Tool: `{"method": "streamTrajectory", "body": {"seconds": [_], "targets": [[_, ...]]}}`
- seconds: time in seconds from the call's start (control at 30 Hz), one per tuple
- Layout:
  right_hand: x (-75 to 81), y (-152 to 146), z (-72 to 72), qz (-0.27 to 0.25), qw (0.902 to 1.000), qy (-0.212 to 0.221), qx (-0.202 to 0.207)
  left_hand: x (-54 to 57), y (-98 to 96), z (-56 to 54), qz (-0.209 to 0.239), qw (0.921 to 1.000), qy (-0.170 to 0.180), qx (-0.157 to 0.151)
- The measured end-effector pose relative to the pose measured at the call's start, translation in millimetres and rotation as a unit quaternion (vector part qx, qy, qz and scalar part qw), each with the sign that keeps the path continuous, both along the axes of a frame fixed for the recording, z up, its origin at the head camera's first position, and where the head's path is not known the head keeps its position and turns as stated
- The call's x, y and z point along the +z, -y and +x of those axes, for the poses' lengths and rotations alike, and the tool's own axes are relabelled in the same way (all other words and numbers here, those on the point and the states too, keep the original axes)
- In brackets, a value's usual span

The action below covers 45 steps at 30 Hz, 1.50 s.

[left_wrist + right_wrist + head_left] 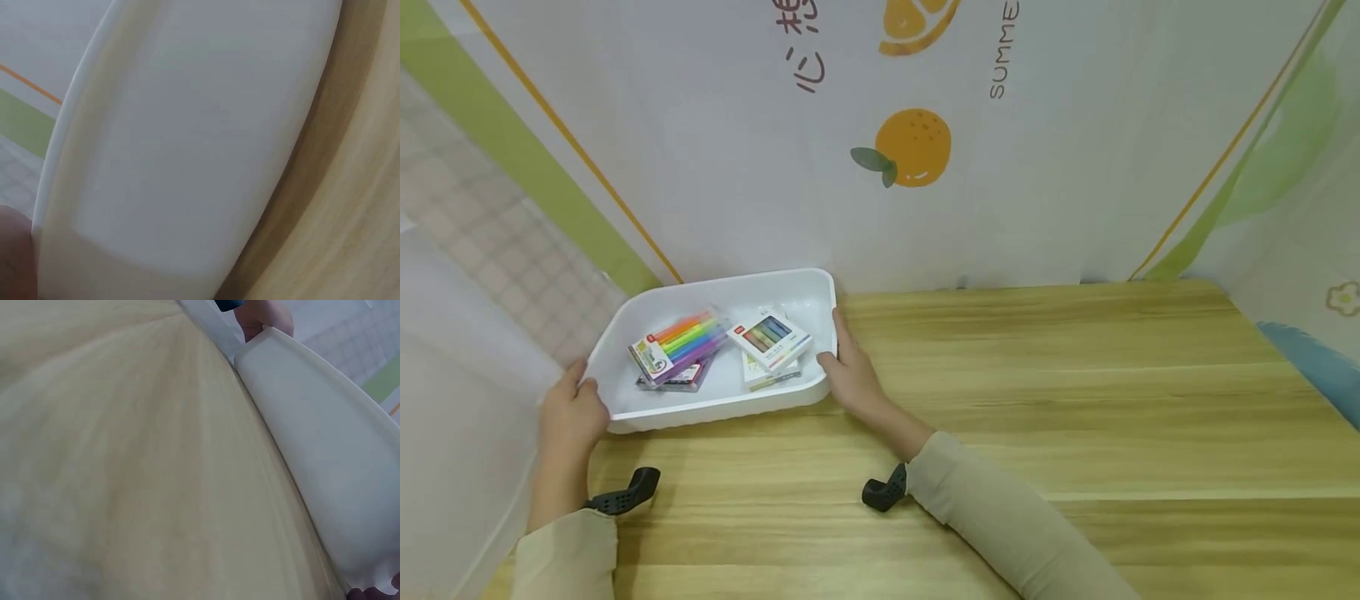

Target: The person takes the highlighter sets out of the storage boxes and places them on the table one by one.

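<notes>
A white plastic tray (700, 412) sits at the back left of the wooden table. My left hand (574, 410) grips its left end, the thumb at the rim. At the opposite end my right hand (856, 377) holds the tray's right side. Inside, on the left, a clear pack of rainbow-coloured pens (681, 343) lies over a darker flat pack (688, 377). To the right, a white box with a window showing coloured sticks (771, 339) leans across another pale box (760, 373). In the left wrist view the tray's outer wall (187, 137) fills most of the picture.
The wood-grain table (1075, 400) stretches to the right of the tray. A white curtain printed with oranges (913, 148) hangs along the back edge. Another pale curtain (460, 375) stands close beside the left hand.
</notes>
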State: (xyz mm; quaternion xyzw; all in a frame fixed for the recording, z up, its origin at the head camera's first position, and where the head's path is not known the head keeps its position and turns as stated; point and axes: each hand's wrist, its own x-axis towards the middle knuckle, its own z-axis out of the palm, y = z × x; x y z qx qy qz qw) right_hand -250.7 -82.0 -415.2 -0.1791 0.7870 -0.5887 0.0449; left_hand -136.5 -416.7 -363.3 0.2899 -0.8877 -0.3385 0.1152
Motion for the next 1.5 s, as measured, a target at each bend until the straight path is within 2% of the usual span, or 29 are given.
{"method": "streamTrajectory", "body": {"seconds": [0.2,0.4,0.5,0.6,1.2,1.5], "targets": [[2.8,-1.7,-0.6,-0.001,1.0000,0.004,0.004,-2.4,-1.3,-3.2,0.031,0.9977,-0.047,0.039],[1.8,-0.6,-0.6,-0.010,0.9999,-0.001,0.014,-5.0,0.2,-6.3,0.108,0.9862,-0.064,0.108],[1.4,0.5,-0.8,-0.008,0.9998,-0.004,0.018,-6.4,1.6,-6.1,0.127,0.9814,-0.071,0.124],[0.6,1.1,-1.3,-0.008,0.9997,-0.006,0.021,-7.1,1.7,-5.6,0.134,0.9799,-0.074,0.128],[-2.2,-2.9,-4.0,-0.017,0.9995,-0.016,0.023,-6.4,3.3,-7.4,0.110,0.9848,-0.067,0.116],[-5.2,-6.4,-5.8,-0.014,0.9994,-0.015,0.027,-11.9,5.3,-5.6,0.099,0.9853,-0.086,0.109]]}}
